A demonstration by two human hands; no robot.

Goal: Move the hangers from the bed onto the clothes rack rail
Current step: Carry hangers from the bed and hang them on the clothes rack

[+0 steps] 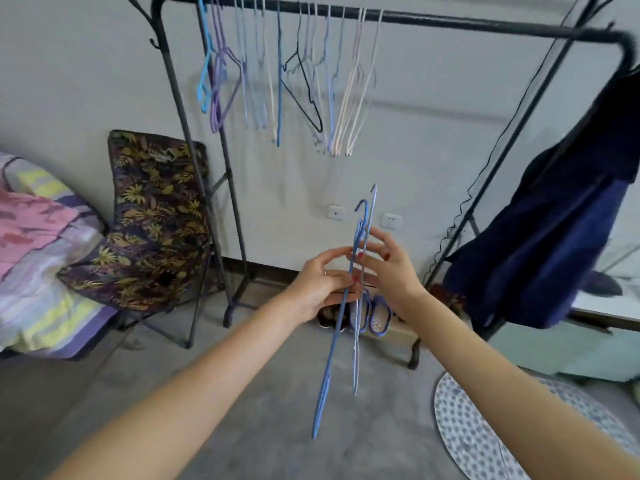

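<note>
Two thin blue hangers [332,351] are held edge-on in front of me, hooks up, below the black rack rail [450,24]. My left hand [322,284] grips the darker blue hanger near its neck. My right hand [388,268] pinches the paler hanger [356,358] just below its hook. Several hangers [298,74] in blue, purple, black and pale pink hang on the left half of the rail. The bed [38,258] with a striped, pink-patterned cover lies at the far left; no hangers show on its visible part.
A folding chair [152,216] with leaf-print fabric stands between bed and rack. A dark blue garment [554,237] hangs off the rack's right end. Blue slippers [370,313] sit on the rack's base shelf. A patterned round mat [502,431] lies on the floor at right.
</note>
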